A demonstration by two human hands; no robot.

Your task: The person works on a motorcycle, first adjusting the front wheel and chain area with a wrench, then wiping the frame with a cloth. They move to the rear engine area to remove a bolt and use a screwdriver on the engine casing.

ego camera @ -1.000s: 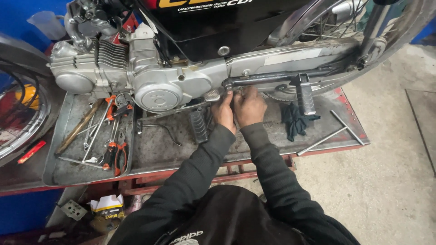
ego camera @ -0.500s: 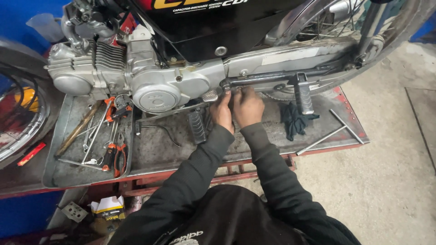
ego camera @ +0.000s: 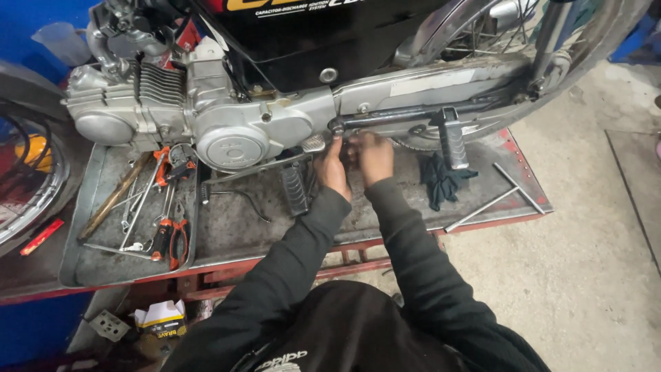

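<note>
Below, yellow-white carton (ego camera: 160, 318) under bench (ego camera: 358, 227)

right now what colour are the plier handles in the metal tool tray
Orange and black, on the pliers lying in the grey metal tool tray; head view.

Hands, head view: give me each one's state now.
Left hand: fingers on the bolt at the footrest bar; grip unclear.
Right hand: curled beside it; contents cannot be told.

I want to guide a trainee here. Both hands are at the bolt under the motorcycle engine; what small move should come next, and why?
Probably keep turning the bolt with the left hand while the right hand steadies the part beside it. Both hands are bare at the fitting, and the tools lie apart in the tray.
</note>
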